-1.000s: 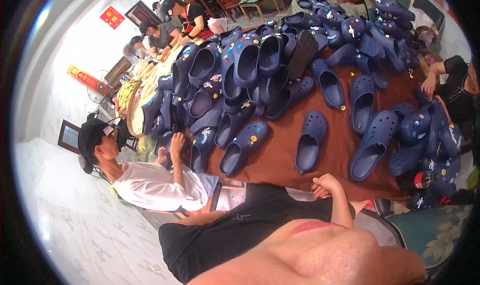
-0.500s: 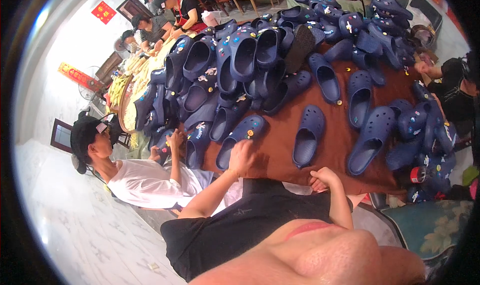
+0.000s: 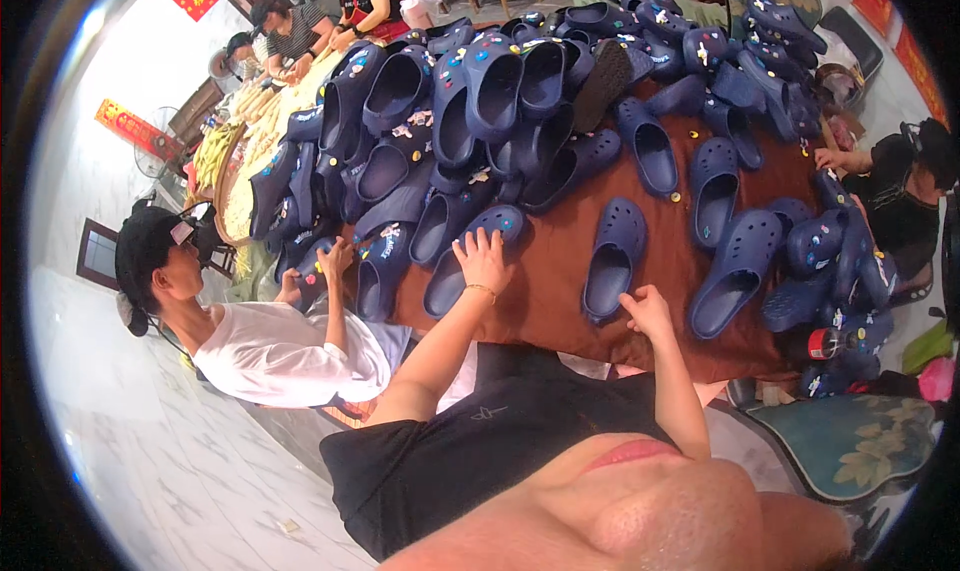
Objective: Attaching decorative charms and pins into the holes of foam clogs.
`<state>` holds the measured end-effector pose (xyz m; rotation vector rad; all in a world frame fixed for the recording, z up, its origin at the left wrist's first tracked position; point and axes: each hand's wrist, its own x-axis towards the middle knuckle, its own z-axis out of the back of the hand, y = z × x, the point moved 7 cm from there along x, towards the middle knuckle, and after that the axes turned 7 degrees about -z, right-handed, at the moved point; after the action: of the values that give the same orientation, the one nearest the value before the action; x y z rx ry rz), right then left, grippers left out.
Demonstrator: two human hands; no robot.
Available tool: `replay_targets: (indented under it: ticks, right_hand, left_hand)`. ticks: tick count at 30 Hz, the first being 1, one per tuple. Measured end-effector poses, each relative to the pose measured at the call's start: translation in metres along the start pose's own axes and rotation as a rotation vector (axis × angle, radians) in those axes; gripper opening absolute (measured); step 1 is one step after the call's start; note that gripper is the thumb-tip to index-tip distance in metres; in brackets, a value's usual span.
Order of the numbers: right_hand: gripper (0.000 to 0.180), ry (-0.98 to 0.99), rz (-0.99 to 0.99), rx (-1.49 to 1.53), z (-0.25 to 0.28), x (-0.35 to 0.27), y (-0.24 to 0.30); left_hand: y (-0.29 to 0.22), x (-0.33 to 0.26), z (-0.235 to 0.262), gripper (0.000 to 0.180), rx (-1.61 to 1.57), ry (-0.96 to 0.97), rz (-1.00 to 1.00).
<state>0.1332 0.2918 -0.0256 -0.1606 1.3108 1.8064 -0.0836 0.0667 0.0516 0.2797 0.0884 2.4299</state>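
My left hand [image 3: 484, 263] is open with its fingers spread over a navy clog [image 3: 452, 285] that has small charms on its toe. Whether the fingertips press on that clog, I cannot make out. A plain navy clog [image 3: 612, 261] without charms lies to the right, its toe pointing away from me. My right hand [image 3: 648, 313] is beside its heel, thumb and forefinger apart and nothing held between them. Contact with the heel is hard to judge. Both clogs rest on a brown cloth [image 3: 550, 301] covering the table.
A large heap of clogs [image 3: 490, 91] fills the far and left side. More clogs [image 3: 735, 281] lie on the right, near a red can [image 3: 826, 344]. A person in white [image 3: 290, 356] sits at left handling a clog; another person in black [image 3: 895, 186] is at right.
My left hand has opened from a closed pose and spread over the charmed clog. My right hand has risen from the cloth's near edge to the plain clog's heel, its fingers loosening.
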Motion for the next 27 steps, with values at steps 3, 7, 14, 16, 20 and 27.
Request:
replay_targets:
  ticks: [3,7,14,16,20,27]
  right_hand:
    - [0.060,-0.060,-0.049,-0.143,-0.009,0.003,0.018]
    - [0.067,-0.220,0.026,-0.368,-0.012,0.029,0.011]
    - [0.050,-0.225,-0.112,-0.384,-0.012,0.038,-0.001]
    - [0.049,-0.258,-0.082,-0.418,-0.012,0.035,0.003]
    - [0.051,-0.228,0.082,-0.192,-0.012,0.039,-0.009]
    - [0.045,-0.225,0.442,0.040,-0.005,0.017,0.087]
  left_hand:
    - [0.006,-0.004,-0.030,0.065,0.168,-0.130,-0.031]
    - [0.021,0.009,-0.043,0.067,0.039,-0.082,-0.050]
    - [0.028,0.013,-0.026,0.065,-0.111,0.090,0.066]
    - [0.032,0.011,-0.028,0.064,-0.159,0.081,0.050]
    - [0.028,0.010,-0.025,0.065,-0.136,0.041,0.026]
    - [0.033,0.006,-0.036,0.066,-0.103,0.031,0.057]
